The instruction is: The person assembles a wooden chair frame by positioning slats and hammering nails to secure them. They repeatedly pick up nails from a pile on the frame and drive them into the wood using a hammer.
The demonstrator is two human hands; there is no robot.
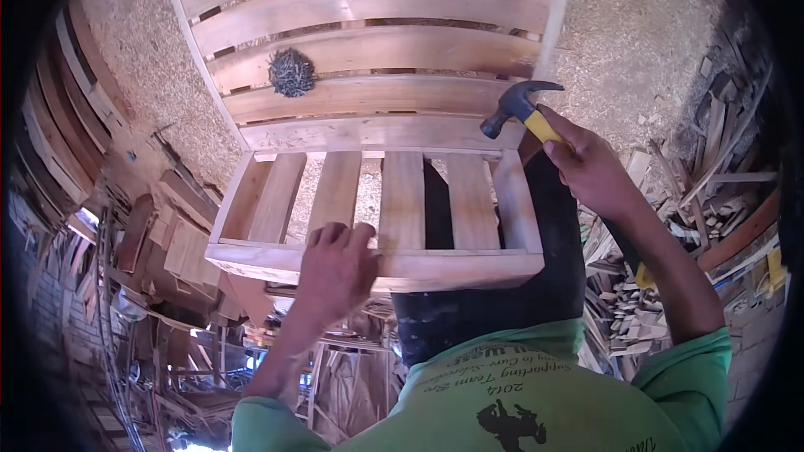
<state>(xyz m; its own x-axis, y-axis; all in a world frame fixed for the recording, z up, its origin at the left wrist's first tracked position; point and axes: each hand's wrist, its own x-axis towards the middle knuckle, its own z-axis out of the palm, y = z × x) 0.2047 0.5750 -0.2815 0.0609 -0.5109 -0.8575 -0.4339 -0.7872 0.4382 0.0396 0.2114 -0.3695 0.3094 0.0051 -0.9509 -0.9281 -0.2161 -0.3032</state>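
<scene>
My right hand (pixel 590 163) is wrapped around the yellow handle of a claw hammer (pixel 515 107). The dark head is raised over the far right corner of a small slatted wooden frame (pixel 377 264). My left hand (pixel 339 266) curls over the near rail of this frame, left of its middle; whether its fingers also pinch something small cannot be seen. Pale slats (pixel 403 201) run from the near rail to the far one, with gaps between. Beyond it lies a larger slatted wooden panel (pixel 402 42), bearing a heap of nails (pixel 291 73).
Sawdust (pixel 620 25) covers the ground on both sides of the panel. Scrap wood (pixel 636 301) is piled at the right, and long boards (pixel 63 117) are stacked at the far left. More boards and clutter (pixel 188 243) stand at the lower left.
</scene>
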